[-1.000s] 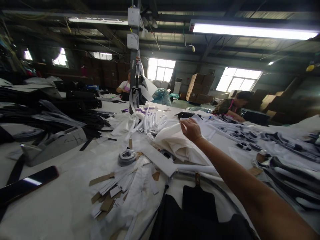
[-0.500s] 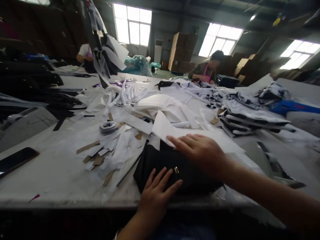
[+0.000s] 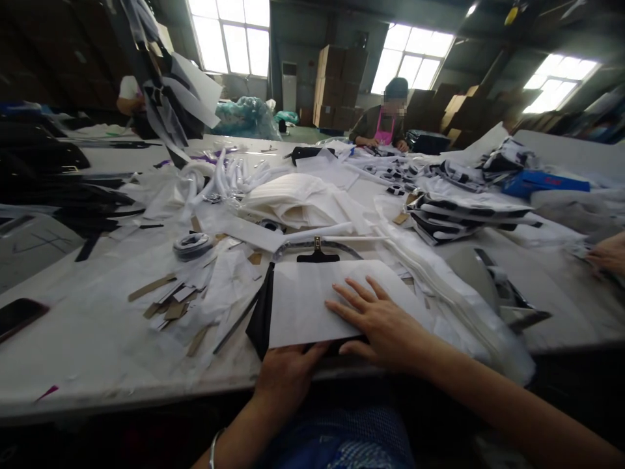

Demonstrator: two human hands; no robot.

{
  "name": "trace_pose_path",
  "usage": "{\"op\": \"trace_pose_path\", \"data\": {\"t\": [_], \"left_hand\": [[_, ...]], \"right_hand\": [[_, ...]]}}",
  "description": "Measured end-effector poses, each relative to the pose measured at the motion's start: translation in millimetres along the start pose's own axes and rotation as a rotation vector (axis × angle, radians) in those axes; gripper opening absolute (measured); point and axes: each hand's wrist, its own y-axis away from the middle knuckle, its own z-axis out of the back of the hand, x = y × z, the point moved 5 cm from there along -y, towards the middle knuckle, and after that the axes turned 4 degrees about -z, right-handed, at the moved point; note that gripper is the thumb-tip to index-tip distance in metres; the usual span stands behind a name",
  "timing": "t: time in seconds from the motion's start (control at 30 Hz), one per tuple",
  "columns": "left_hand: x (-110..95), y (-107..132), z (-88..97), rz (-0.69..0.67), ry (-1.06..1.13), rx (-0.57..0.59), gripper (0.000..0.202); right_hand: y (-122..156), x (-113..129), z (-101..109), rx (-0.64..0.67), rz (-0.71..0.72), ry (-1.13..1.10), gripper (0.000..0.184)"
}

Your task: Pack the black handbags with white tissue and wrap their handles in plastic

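Note:
A black bag [image 3: 258, 317] lies at the near edge of the white table [image 3: 97, 345], with a white sheet [image 3: 312, 301] laid over its top. My right hand [image 3: 378, 319] rests flat on the sheet, fingers spread. At the table edge my left hand [image 3: 288, 370] grips the bag's near side, fingers curled under the sheet. The bag's curved handle [image 3: 317, 246] with a metal clasp shows just beyond the sheet.
White fabric pieces [image 3: 297, 202], cardboard strips [image 3: 170, 303] and a tape roll [image 3: 193, 245] litter the table. A phone [image 3: 17, 316] lies at the left. Black-and-white bag stacks [image 3: 463, 215] sit at the right. Two people work at the far side; another hand [image 3: 608, 254] shows at the right edge.
The white sheet now covers the black bag's top. My right hand has flattened on it, and my left hand has slid back to the bag's near edge.

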Motion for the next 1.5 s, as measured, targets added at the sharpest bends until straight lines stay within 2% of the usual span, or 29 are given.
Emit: {"op": "trace_pose_path", "data": {"t": [0.1,0.17,0.27,0.37,0.53,0.63,0.73,0.83,0.9,0.97,1.03,1.1,1.17,1.23,1.33,1.4,1.5], "left_hand": [[0.9,7.0,-6.3,-0.066,-0.092,-0.012,0.053],[4.2,13.4,-14.5,-0.144,-0.096,-0.034,0.06],[12.5,17.5,-21.8,-0.179,-0.157,-0.078,0.063],[8.2,16.6,-16.2,-0.238,-0.203,-0.086,0.056],[-0.5,14.5,-2.1,-0.238,-0.168,-0.085,0.046],[-7.1,19.2,16.0,-0.19,-0.075,-0.08,0.041],[-21.1,20.1,51.7,-0.146,0.031,-0.102,0.033],[-34.9,1.1,88.6,-0.173,0.201,-0.152,0.025],[-35.6,-22.5,96.3,-0.202,0.246,-0.145,0.024],[-25.4,-46.6,85.7,-0.192,0.24,-0.118,0.027],[-10.2,-62.8,59.9,-0.177,0.198,-0.025,0.034],[4.6,-67.3,31.2,-0.147,0.156,0.08,0.04],[12.9,-62.8,13.2,-0.135,0.125,0.119,0.043],[14.8,-55.4,8.1,-0.122,0.116,0.114,0.047],[12.3,-48.7,12.7,-0.088,0.13,0.09,0.05],[11.6,-47.7,15.8,-0.068,0.141,0.072,0.049],[13.8,-46.3,17.0,-0.044,0.173,0.019,0.042]], "right_hand": [[5.4,3.5,-3.7,0.036,-0.022,0.004,0.062],[3.8,12.1,-7.2,0.03,0.009,0.002,0.053],[-2.4,19.5,-14.4,-0.006,0.04,0.023,0.05],[-1.4,21.6,-24.4,-0.022,0.019,0.015,0.051],[9.0,19.6,-44.2,-0.046,0.003,-0.043,0.054],[10.8,17.6,-49.7,-0.076,0.016,-0.042,0.055],[9.0,15.7,-50.5,-0.081,0.036,-0.047,0.054],[6.9,13.8,-51.0,-0.081,0.05,-0.057,0.052],[6.6,13.8,-52.8,-0.087,0.05,-0.064,0.052],[7.3,15.1,-54.7,-0.098,0.041,-0.075,0.049],[8.5,16.2,-55.0,-0.107,0.021,-0.096,0.048],[9.3,14.6,-52.3,-0.094,0.0,-0.143,0.049],[9.0,8.8,-46.7,-0.045,0.0,-0.258,0.05],[6.8,-3.5,-38.2,-0.007,-0.028,-0.459,0.046],[-0.6,-28.3,-25.8,-0.039,-0.122,-0.697,0.041],[-7.4,-36.4,-22.2,-0.039,-0.1,-0.665,0.036],[-15.1,-35.7,-23.8,0.029,0.017,-0.448,0.037]]}}
